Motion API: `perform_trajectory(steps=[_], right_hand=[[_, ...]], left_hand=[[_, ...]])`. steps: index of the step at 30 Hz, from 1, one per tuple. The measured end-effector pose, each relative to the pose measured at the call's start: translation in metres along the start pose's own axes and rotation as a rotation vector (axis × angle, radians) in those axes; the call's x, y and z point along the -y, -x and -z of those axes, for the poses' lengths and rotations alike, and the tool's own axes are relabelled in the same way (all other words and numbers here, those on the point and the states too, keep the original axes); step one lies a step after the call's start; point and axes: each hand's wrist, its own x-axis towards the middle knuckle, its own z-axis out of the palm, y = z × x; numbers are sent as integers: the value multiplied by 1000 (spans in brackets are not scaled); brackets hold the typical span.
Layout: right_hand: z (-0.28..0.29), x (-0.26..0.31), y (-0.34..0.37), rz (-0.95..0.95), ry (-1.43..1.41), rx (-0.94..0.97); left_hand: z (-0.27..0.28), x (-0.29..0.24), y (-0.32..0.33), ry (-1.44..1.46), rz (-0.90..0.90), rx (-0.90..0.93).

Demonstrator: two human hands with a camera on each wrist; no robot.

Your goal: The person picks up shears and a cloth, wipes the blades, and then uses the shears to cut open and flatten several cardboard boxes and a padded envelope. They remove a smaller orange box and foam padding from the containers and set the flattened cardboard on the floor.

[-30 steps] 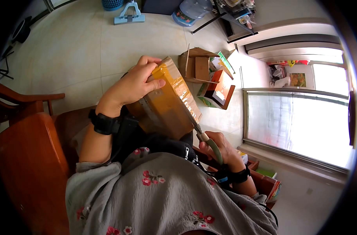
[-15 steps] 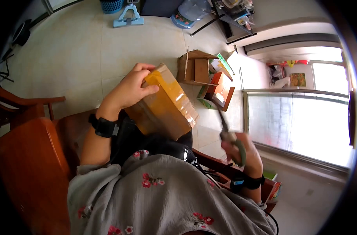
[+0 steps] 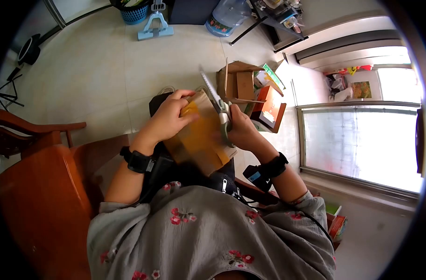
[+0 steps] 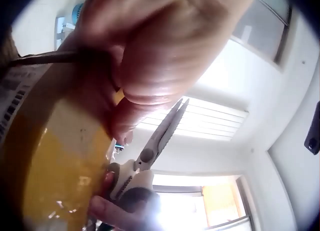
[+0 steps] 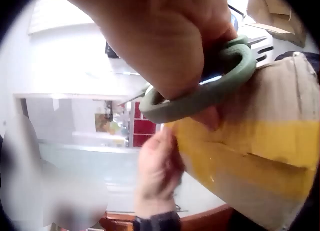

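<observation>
A cardboard box wrapped with yellow and clear packing tape stands tilted over the person's lap. The left hand grips its upper left edge, thumb on the taped face. At the box's right edge, the right hand holds scissors by their green-and-white handles. Their blades point up and away past the far end of the box, slightly parted in the left wrist view. In the right wrist view a green handle loop surrounds fingers, and a fingertip overlaps the taped box face.
An open carton and an orange box stand on the floor ahead to the right. Farther off are a blue mop head, a water jug and a blue basket. A wooden chair is at left.
The right hand swung the scissors off the box's lower right corner, out to the right, then back up to its right edge. The blades now point upward. The left hand kept its grip.
</observation>
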Motion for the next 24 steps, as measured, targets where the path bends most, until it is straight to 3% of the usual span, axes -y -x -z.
perform_trajectory(steps=[4,9,12,14,18,24], right_hand=[[-18,-12,-1,-29,172,-46],[-27,-14,1,-14,184,-100],[-24,-15,0,20,115,-144],[-17,-7,4,24,-5,-162],[-10,1,-2,59,127,-51],[-15,-1,-14,80,114,-62]], left_hand=[[-10,5,-2,84,-12,-1],[-21,16,0,362,93,-30],[-17,12,3,376,105,-53],[-13,13,2,281,70,-45],[-7,8,0,96,36,15],[-10,9,4,26,-30,22]])
